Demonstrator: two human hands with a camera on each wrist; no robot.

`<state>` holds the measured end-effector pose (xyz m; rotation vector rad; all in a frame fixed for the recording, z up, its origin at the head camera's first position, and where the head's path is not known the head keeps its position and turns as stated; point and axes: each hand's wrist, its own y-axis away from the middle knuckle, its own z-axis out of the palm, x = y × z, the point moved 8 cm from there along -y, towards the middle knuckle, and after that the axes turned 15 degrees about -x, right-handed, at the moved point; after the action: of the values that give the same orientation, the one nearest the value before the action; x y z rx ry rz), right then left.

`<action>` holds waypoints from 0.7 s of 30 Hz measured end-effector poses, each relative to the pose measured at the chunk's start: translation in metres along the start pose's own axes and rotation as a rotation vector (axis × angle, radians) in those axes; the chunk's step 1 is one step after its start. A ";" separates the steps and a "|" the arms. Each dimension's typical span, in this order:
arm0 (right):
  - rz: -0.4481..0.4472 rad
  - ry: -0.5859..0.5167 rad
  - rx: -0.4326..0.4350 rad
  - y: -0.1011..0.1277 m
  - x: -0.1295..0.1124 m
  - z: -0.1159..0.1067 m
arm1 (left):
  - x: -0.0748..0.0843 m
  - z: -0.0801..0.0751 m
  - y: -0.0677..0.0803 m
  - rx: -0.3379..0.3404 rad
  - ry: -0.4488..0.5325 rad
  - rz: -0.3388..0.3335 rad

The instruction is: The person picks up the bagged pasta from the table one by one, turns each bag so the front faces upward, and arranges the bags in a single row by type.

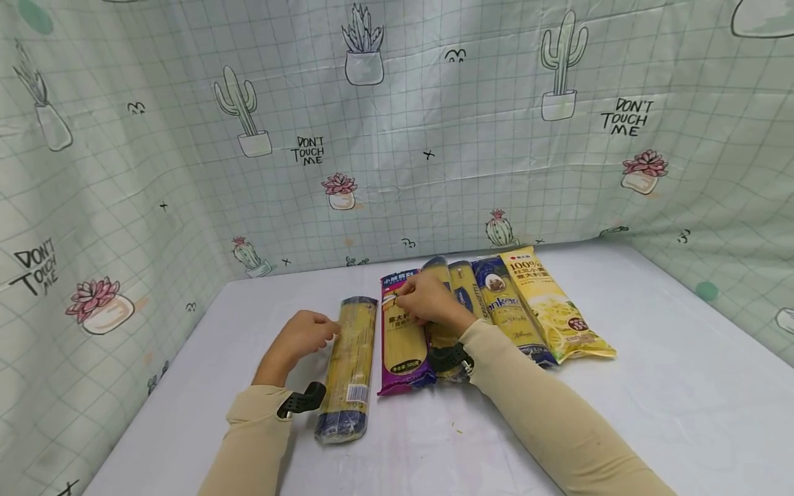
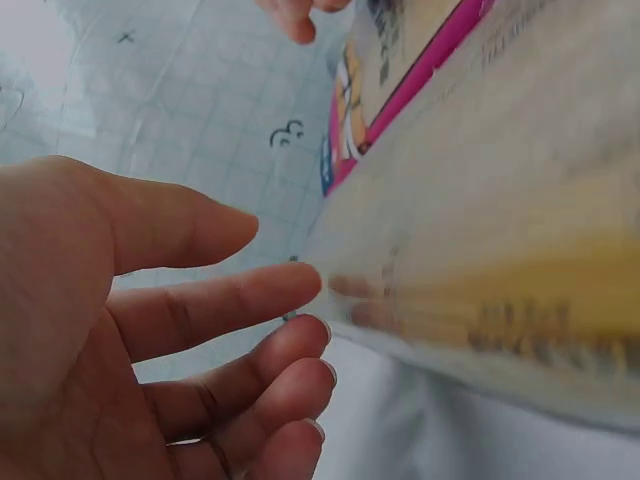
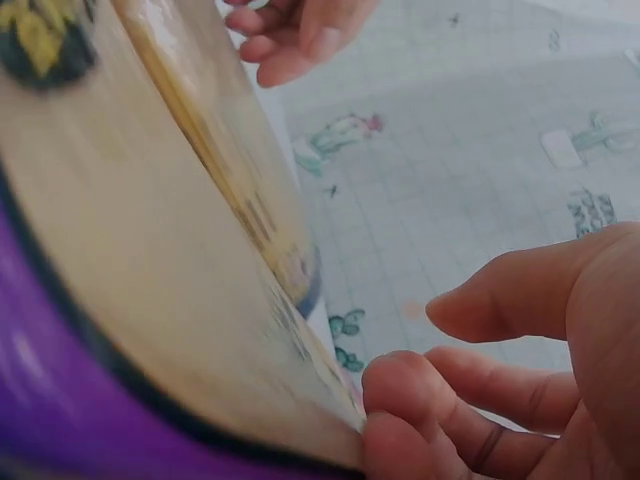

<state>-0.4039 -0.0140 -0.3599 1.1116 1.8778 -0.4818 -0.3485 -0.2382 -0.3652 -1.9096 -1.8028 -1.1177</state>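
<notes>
A clear spaghetti pack with blue ends (image 1: 352,351) lies at the left of the row, its barcode near the lower end. Beside its left edge is my left hand (image 1: 305,337); in the left wrist view the loosely bent fingers (image 2: 225,310) reach the pack's side, thumb apart. My right hand (image 1: 437,301) is over the purple-and-pink spaghetti pack (image 1: 402,351), partly covering it and the pack to its right. The right wrist view has its fingertips (image 3: 395,390) at the purple pack's edge, thumb lifted away, nothing pinched between them.
Right of the purple pack lie two yellow-and-blue spaghetti packs, one partly under my right hand and one slimmer pack (image 1: 462,275). Further right are a blue-ended pack (image 1: 511,320) and a yellow pasta bag (image 1: 558,313). A patterned curtain (image 1: 397,138) stands behind the white table (image 1: 657,386).
</notes>
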 end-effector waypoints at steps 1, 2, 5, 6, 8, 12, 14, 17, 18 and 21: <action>-0.002 0.006 -0.002 0.000 -0.002 0.002 | -0.003 -0.001 -0.001 -0.002 -0.005 -0.014; -0.005 0.013 -0.005 0.000 -0.004 0.004 | -0.005 -0.001 -0.001 -0.005 -0.008 -0.027; -0.016 0.036 0.001 0.000 -0.008 0.007 | -0.009 -0.002 -0.002 -0.017 -0.014 -0.054; -0.021 0.038 0.001 -0.001 -0.009 0.009 | -0.010 -0.003 -0.002 -0.022 -0.018 -0.060; -0.023 0.051 0.002 -0.001 -0.011 0.011 | -0.012 -0.004 -0.002 -0.029 -0.023 -0.069; -0.018 0.056 -0.017 -0.003 -0.013 0.017 | -0.016 -0.005 -0.002 -0.045 -0.041 -0.083; -0.018 0.058 -0.028 -0.003 -0.015 0.021 | -0.018 -0.006 -0.002 -0.051 -0.046 -0.098; -0.033 0.068 -0.046 -0.004 -0.019 0.028 | -0.021 -0.005 -0.004 -0.064 -0.051 -0.116; -0.041 0.074 -0.055 -0.003 -0.020 0.030 | -0.021 -0.004 -0.004 -0.069 -0.051 -0.119; -0.058 0.096 -0.087 -0.003 -0.024 0.039 | -0.021 -0.002 -0.005 -0.087 -0.055 -0.118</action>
<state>-0.3822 -0.0541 -0.3611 1.0414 1.9995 -0.3818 -0.3522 -0.2537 -0.3798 -1.9212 -1.9495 -1.2122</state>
